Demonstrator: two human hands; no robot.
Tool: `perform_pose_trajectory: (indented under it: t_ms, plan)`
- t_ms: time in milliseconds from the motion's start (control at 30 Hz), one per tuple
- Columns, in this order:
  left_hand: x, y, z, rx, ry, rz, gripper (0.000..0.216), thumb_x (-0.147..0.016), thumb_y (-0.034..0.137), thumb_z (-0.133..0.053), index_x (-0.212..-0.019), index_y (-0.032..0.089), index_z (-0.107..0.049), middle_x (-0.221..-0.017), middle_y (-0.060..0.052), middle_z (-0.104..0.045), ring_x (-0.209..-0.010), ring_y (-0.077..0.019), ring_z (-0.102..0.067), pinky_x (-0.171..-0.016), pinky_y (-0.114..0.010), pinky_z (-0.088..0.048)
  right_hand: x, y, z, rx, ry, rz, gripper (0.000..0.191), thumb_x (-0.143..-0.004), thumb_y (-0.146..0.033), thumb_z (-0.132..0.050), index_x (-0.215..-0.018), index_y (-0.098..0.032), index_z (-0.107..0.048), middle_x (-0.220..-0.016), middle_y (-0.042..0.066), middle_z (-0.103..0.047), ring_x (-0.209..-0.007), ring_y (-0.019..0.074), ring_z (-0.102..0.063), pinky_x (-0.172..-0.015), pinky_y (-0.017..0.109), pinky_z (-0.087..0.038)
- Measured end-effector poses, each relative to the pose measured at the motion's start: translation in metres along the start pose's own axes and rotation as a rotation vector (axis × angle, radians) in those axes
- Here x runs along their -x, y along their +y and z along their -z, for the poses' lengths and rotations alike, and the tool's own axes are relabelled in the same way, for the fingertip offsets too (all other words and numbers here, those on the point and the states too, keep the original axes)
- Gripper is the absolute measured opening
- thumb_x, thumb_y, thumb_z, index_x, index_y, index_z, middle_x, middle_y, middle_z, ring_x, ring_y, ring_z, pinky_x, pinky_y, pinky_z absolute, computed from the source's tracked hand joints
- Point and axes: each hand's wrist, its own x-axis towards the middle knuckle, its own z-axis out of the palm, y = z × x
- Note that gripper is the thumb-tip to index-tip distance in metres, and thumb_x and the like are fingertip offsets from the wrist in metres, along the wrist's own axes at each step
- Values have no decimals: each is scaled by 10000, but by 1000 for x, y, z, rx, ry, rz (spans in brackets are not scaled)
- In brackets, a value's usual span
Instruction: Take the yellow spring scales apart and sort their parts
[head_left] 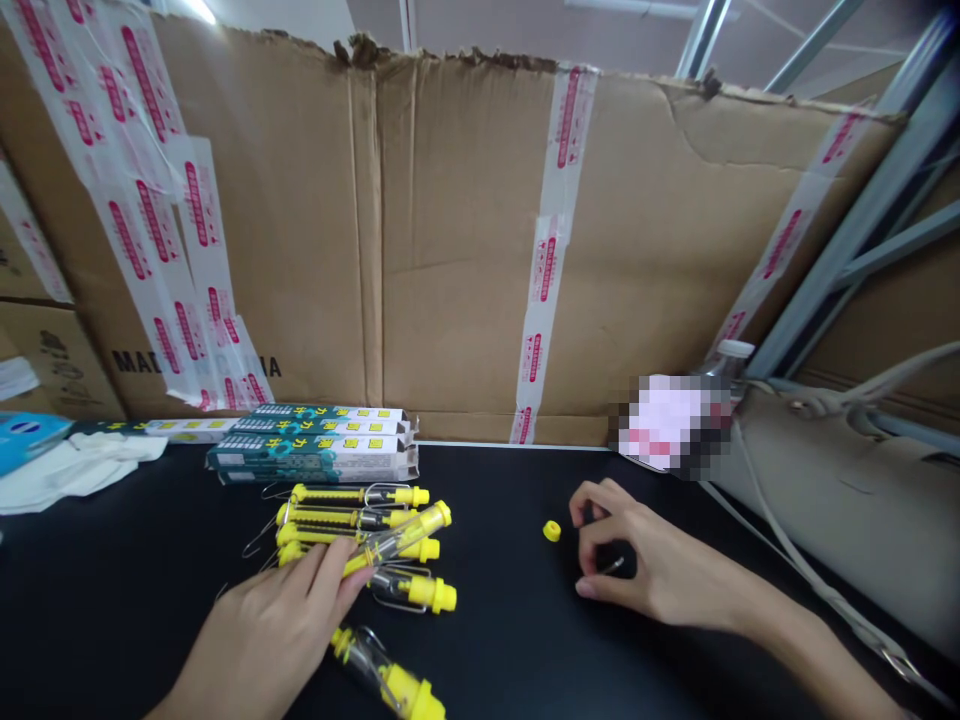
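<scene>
My left hand (289,610) is closed round a yellow-and-clear tubular spring scale (401,535), its capped end pointing up to the right. Under and beside it lie several similar spring scales (412,590) with wire hooks, some partly covered by the hand. One more scale (390,675) lies nearer me. My right hand (626,550) is curled above the black table, thumb and forefinger tips apart. Within that curl shows a thin shiny metal piece (613,566), mostly hidden. Just left of these fingers sits a small yellow cap (552,531).
Printed narrow boxes (315,445) are stacked behind the scales. A tall cardboard sheet (465,250) walls off the back of the black table (502,640). White cloth (75,470) lies at left. On the right are a bottle (731,360) and a beige bag (847,500) with straps.
</scene>
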Motion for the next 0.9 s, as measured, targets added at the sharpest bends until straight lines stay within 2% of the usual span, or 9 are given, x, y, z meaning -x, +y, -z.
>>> perform_pose_trajectory:
  t_ms: [67,200,267,367,500,633,767,900]
  plan:
    - [0,0,1,-30,-21,17,500,-1089,223,-243,-795,205,-647,-575,26,-661,-398,-143,-623,-406,-259,-385,0,1,1,-30,-58,-42,104,-808,-272,-779,-756,-226,-703,-1035,60,-607,-916,229,-617,-836,385,-510]
    - [2,1,2,-72,-79,104,518,-1080,241,-251,-752,214,-650,-526,16,-621,-372,-149,-584,-389,-244,-344,0,1,6,-62,-82,-73,106,-793,-293,-796,-784,-221,-718,-1052,50,-634,-860,204,-650,-804,344,-509]
    - [4,1,1,-43,-105,154,501,-1079,268,-270,-767,212,-658,-526,11,-611,-383,-141,-571,-388,-230,-328,0,2,8,-82,-56,-81,173,-811,-360,-789,-742,-217,-722,-1051,54,-652,-859,210,-658,-806,344,-503]
    - [8,0,-1,8,-114,193,494,-1079,290,-275,-795,205,-669,-554,1,-615,-408,-138,-570,-402,-222,-344,-3,7,5,-117,57,-86,251,-848,-439,-754,-727,-222,-717,-933,41,-687,-801,210,-653,-755,337,-499]
    - [10,-1,-3,38,-54,145,455,-1082,331,-309,-870,194,-687,-647,-14,-665,-508,-143,-627,-485,-221,-424,-11,13,-12,-144,175,-105,247,-848,-449,-760,-941,-224,-718,-871,31,-703,-782,218,-646,-715,333,-515]
    - [10,1,-4,58,24,41,370,-1076,333,-377,-954,185,-692,-756,-18,-721,-608,-142,-669,-581,-226,-473,-19,5,-34,-177,232,-77,178,-921,-365,-685,-969,-195,-711,-935,62,-703,-830,225,-672,-775,356,-532]
    - [9,3,-4,30,48,-24,390,-1089,288,-328,-974,173,-682,-751,-6,-733,-612,-148,-691,-596,-264,-477,-23,-17,-51,-235,220,11,167,-978,-286,-593,-1081,-235,-715,-1034,53,-713,-936,205,-683,-859,339,-539]
    - [5,5,-2,-12,35,-40,450,-1097,262,-267,-937,164,-676,-723,-4,-734,-583,-153,-700,-555,-290,-465,-21,-29,-53,-275,188,45,302,-965,-270,-608,-1263,-316,-631,-1125,27,-689,-1010,193,-665,-919,345,-536]
